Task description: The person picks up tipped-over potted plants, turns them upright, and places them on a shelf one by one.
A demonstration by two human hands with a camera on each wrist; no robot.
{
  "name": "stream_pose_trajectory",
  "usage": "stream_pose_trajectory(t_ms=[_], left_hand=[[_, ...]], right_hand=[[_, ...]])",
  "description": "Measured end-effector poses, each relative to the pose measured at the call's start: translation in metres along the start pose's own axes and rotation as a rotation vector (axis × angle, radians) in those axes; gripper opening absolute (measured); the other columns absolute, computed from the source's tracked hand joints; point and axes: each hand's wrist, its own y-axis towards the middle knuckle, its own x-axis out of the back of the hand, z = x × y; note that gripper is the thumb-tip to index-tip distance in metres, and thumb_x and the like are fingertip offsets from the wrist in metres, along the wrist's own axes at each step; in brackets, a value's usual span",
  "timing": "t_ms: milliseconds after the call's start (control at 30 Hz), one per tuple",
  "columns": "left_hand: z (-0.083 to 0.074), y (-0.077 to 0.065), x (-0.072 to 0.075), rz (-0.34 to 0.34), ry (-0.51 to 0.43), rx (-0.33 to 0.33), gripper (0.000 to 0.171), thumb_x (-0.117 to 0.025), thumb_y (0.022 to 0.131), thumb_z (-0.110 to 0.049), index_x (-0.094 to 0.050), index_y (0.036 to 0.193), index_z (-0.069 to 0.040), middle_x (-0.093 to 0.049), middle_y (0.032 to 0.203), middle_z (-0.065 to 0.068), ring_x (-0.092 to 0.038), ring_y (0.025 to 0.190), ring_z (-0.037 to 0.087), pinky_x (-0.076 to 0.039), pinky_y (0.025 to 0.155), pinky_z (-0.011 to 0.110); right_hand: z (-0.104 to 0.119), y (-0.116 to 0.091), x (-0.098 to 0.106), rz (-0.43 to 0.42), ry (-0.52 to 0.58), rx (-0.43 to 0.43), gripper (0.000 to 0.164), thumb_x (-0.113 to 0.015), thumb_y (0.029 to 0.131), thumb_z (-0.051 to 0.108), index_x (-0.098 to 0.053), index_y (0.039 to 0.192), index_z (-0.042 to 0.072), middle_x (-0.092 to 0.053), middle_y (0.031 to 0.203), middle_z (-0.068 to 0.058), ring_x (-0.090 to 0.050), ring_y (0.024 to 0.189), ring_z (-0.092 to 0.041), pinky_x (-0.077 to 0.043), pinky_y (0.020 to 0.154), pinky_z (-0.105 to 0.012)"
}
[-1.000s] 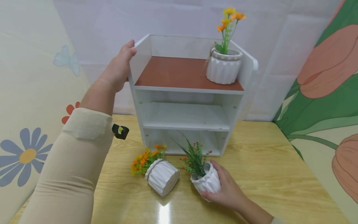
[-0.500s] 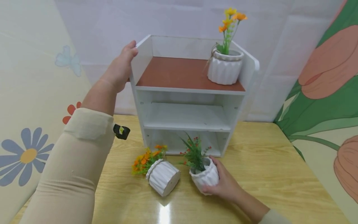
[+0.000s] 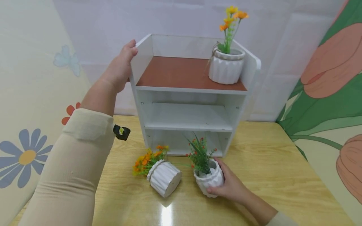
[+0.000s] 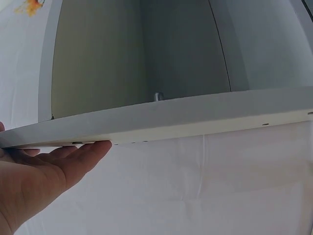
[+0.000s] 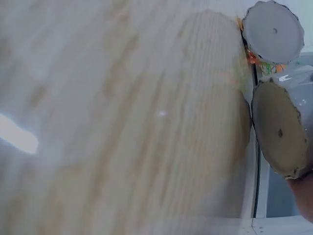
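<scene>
My left hand (image 3: 121, 67) grips the top of the left side panel of a small white shelf unit (image 3: 188, 129). In the left wrist view, some of its fingers (image 4: 80, 159) lie against the panel's outer face. My right hand (image 3: 230, 185) holds a white ribbed flowerpot (image 3: 210, 182) from the right, its opening tilted away to the left. Green blades and small red blossoms (image 3: 200, 153) stick out of it. In the right wrist view, the base of this pot (image 5: 279, 129) shows. Left of it, another white pot (image 3: 164, 179) with orange flowers (image 3: 148, 160) lies on its side.
A third white pot (image 3: 226, 69) with yellow and orange flowers stands upright at the right end of the brown top shelf (image 3: 178, 72). Under it are two white levels. The unit stands on a wooden table (image 3: 268, 163) near a pale cloth backdrop (image 3: 285, 62).
My right hand has raised the held pot slightly and turned it more upright; its leaves now lean less to the left. My left hand stays on the shelf unit.
</scene>
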Motion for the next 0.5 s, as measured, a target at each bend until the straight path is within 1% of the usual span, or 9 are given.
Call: stream_pose_trajectory(t_ms=[67, 167, 267, 367, 500], left_hand=[[0.0002, -0.0001, 0.0003, 0.0, 0.0, 0.001, 0.053, -0.015, 0.101, -0.057, 0.001, 0.152, -0.052, -0.027, 0.157, 0.001, -0.03, 0.133, 0.022, -0.028, 0.111, 0.054], [0.0, -0.0002, 0.0005, 0.001, 0.0, 0.002, 0.053, -0.015, 0.101, -0.057, 0.001, 0.152, -0.052, -0.027, 0.157, 0.002, -0.03, 0.133, 0.022, -0.028, 0.111, 0.054], [0.0, -0.0004, 0.0007, 0.0, 0.001, 0.001, 0.053, -0.015, 0.101, -0.057, 0.001, 0.152, -0.052, -0.027, 0.156, 0.002, -0.03, 0.132, 0.022, -0.028, 0.111, 0.053], [0.0002, -0.0004, 0.0009, -0.003, 0.002, -0.002, 0.053, -0.014, 0.101, -0.057, 0.001, 0.152, -0.052, -0.028, 0.156, 0.003, -0.031, 0.131, 0.021, -0.028, 0.111, 0.053], [0.0005, -0.0006, 0.0007, -0.001, -0.001, 0.0, 0.053, -0.014, 0.101, -0.057, 0.001, 0.152, -0.052, -0.028, 0.156, 0.003, -0.031, 0.132, 0.022, -0.028, 0.111, 0.053]], right_hand=[[-0.0013, 0.0011, 0.0013, 0.007, -0.007, -0.03, 0.104, -0.091, 0.066, 0.025, -0.032, 0.149, 0.007, -0.055, 0.136, -0.018, -0.057, 0.116, -0.03, -0.048, 0.091, -0.032], [-0.0044, 0.0023, 0.0025, 0.007, -0.007, -0.061, 0.102, -0.091, 0.066, 0.026, -0.034, 0.149, 0.01, -0.055, 0.136, -0.018, -0.056, 0.118, -0.033, -0.046, 0.094, -0.039], [-0.0068, 0.0018, 0.0037, 0.009, 0.001, -0.061, 0.102, -0.09, 0.067, 0.026, -0.033, 0.149, 0.01, -0.053, 0.138, -0.02, -0.054, 0.121, -0.037, -0.045, 0.096, -0.047], [-0.0069, -0.0001, 0.0041, 0.005, 0.006, -0.061, 0.105, -0.09, 0.067, 0.025, -0.029, 0.151, 0.01, -0.05, 0.142, -0.023, -0.052, 0.125, -0.042, -0.044, 0.099, -0.054], [-0.006, -0.0025, 0.0038, 0.0, 0.013, -0.064, 0.109, -0.09, 0.067, 0.025, -0.025, 0.153, 0.013, -0.046, 0.145, -0.025, -0.048, 0.128, -0.045, -0.041, 0.101, -0.061]])
